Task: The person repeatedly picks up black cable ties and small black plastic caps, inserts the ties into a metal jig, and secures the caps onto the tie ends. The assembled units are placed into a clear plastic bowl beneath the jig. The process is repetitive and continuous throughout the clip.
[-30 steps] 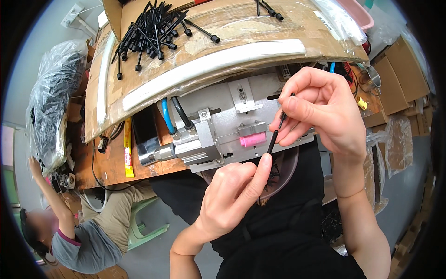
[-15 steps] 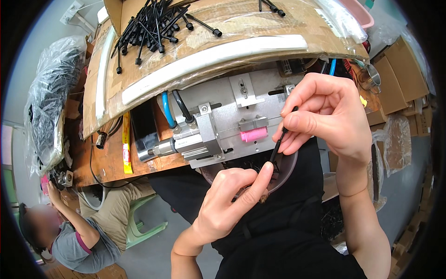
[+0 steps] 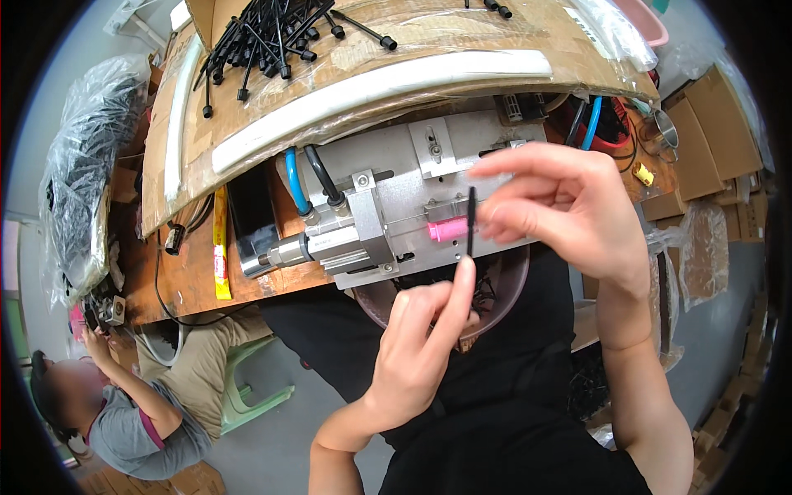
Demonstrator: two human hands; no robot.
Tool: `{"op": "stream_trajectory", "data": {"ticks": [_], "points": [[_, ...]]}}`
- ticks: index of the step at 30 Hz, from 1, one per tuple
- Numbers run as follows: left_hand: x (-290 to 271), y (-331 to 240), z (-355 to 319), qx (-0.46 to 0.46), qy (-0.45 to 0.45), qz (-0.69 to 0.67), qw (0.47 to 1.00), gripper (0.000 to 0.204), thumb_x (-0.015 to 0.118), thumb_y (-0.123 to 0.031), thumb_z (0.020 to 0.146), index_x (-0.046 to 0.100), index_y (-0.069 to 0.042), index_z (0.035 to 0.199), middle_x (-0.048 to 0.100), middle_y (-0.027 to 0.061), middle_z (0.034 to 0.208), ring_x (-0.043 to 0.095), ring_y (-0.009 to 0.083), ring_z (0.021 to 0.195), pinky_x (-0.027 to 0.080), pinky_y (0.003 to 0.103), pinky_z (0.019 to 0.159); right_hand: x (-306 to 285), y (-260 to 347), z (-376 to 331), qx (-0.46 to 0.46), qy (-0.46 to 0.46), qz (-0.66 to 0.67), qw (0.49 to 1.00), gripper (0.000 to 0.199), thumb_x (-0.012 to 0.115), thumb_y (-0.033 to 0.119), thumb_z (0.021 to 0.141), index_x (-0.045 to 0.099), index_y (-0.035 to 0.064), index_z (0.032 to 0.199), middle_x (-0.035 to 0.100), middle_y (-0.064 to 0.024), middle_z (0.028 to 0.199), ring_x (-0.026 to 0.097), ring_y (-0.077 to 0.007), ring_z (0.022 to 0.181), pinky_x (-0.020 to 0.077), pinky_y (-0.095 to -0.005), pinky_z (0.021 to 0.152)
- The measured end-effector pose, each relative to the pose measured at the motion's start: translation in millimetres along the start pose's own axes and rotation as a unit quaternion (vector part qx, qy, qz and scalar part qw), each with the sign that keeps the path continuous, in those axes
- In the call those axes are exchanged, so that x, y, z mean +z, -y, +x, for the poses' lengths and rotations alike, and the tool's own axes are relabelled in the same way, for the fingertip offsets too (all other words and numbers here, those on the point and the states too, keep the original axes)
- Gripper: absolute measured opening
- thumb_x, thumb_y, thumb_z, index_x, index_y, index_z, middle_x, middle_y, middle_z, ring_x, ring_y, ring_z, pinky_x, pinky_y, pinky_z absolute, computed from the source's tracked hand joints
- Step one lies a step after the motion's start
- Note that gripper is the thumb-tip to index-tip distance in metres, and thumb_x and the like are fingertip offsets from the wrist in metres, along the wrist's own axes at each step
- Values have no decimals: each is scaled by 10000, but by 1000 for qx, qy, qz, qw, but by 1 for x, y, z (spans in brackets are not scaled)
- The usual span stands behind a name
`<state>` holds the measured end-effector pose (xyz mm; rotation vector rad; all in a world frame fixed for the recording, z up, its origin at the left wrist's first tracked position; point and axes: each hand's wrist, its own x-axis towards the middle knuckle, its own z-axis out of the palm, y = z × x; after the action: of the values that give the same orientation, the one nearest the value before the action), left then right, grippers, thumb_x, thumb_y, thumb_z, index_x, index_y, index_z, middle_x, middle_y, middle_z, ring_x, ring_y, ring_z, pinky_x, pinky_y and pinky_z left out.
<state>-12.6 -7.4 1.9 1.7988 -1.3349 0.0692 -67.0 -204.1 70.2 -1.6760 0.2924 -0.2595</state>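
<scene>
A slim black mascara wand [image 3: 471,221] points up from the fingertips of my left hand [image 3: 419,338], which is closed on its lower end. My right hand [image 3: 569,210] hovers just right of the wand, thumb and forefinger apart, holding nothing. Behind the wand is a metal fixture [image 3: 404,157] with a clamp, and a pink piece [image 3: 447,229] is seated on it. Under my hands, a translucent bowl [image 3: 516,299] contains black pieces, partly hidden by my left hand.
Black capped wands [image 3: 276,41] lie heaped on a cardboard sheet [image 3: 379,66] above the fixture. Blue tubing [image 3: 294,177] runs to the cylinder [image 3: 334,247]. A yellow packet [image 3: 221,247] rests on the wooden bench [image 3: 181,285]. At left, another person [image 3: 140,412] sits working.
My right hand has let go of the wand's upper end and opened. The wand has moved slightly left and tilted more upright in my left hand.
</scene>
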Motion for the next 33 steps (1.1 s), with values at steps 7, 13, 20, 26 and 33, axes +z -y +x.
{"op": "stream_trajectory", "data": {"ticks": [7,13,20,26,33], "points": [[46,13,4,-45,59,196,978,715,599,84,722,390,115,1405,507,124,964,527,235,856,485,326,792,-6,-12,-23,-72,-159,-45,984,167,615,52,945,672,-65,1049,711,-133,859,707,-165,782,586,-258,695],[52,8,7,-56,82,234,967,706,584,66,716,390,134,1391,510,117,968,532,222,864,487,299,808,-3,-18,-40,-91,-210,-44,972,124,619,5,931,692,-77,988,707,-131,856,709,-176,774,586,-258,690],[28,8,13,-74,103,151,980,719,663,33,770,390,54,1434,519,120,1011,537,253,919,478,334,835,-1,-22,-25,-126,-197,-104,967,114,630,-14,909,702,-59,984,714,-121,868,698,-153,791,564,-253,699],[-84,87,121,46,-153,156,975,327,590,-38,916,618,-35,1242,626,105,972,564,192,825,475,312,779,-3,9,69,-309,-157,-310,885,180,673,77,872,682,-1,1035,691,-157,965,674,-291,884,520,-338,801],[-157,256,224,-104,-44,209,971,560,323,-533,1018,447,-213,1461,424,211,1449,328,381,1380,234,534,1136,68,-7,212,-389,-73,-472,787,460,643,306,909,535,-32,1202,558,-241,1151,523,-401,1127,453,-463,963]]}}
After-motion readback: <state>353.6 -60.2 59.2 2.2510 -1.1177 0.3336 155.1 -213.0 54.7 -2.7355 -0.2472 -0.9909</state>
